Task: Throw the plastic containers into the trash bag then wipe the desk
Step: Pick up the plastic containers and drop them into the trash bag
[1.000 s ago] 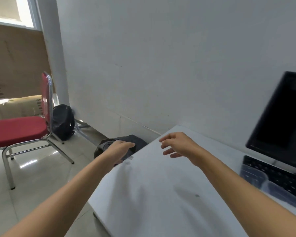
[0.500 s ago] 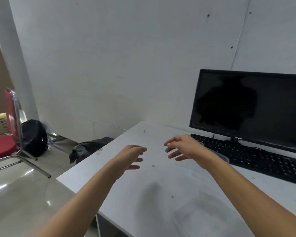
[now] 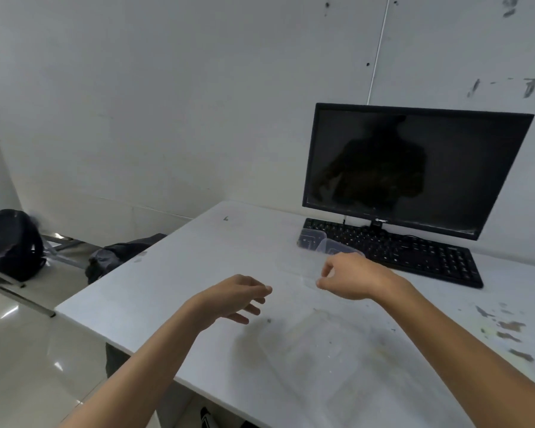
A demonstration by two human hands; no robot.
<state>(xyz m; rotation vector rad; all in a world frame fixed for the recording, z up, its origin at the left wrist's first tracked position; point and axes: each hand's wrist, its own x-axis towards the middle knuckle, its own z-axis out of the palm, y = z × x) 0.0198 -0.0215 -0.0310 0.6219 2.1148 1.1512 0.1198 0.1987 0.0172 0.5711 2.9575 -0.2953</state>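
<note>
Two clear plastic containers lie on the left end of the keyboard, just beyond my right hand, which hovers over the white desk with loosely curled fingers and holds nothing. A flat clear plastic lid or container lies on the desk nearer to me, faint and hard to make out. My left hand hangs above the desk with relaxed, spread fingers, empty. A black trash bag slumps on the floor against the desk's left edge.
A black monitor and keyboard stand at the back right of the desk. Stains and crumbs mark the right side. A second black bag and chair legs sit on the tiled floor at left.
My view has swung right from the chair and floor bag to the desk, monitor and containers. Both hands moved right over the desk, and the right hand's fingers have curled.
</note>
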